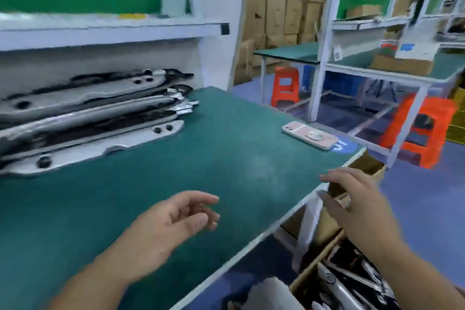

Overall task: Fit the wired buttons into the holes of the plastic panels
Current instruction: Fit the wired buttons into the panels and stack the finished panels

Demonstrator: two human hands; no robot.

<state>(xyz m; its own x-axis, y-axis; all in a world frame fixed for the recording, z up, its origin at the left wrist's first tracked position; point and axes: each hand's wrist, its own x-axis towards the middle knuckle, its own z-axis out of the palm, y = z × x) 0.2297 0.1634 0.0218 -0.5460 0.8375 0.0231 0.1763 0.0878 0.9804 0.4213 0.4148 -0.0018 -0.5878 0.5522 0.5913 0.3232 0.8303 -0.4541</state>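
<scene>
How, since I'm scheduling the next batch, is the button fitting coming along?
Done: plastic panels lie stacked at the left of the table; blur hides whether their dark holes hold buttons. In hand: nothing; the left hand hovers open over it, the right hand reaches past its edge above a cardboard box. Left: seemingly the fitting itself.

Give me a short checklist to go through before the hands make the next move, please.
1. Left hand empty, fingers relaxed above the table: ok.
2. Right hand empty, past the table edge, near the cardboard box: ok.
3. Plastic panels stacked at the table's left, holes visible: ok.
4. Wired buttons at hand: cannot tell; the box contents are blurred.
5. Phone lies near the far edge, apart from both hands: ok.
</scene>
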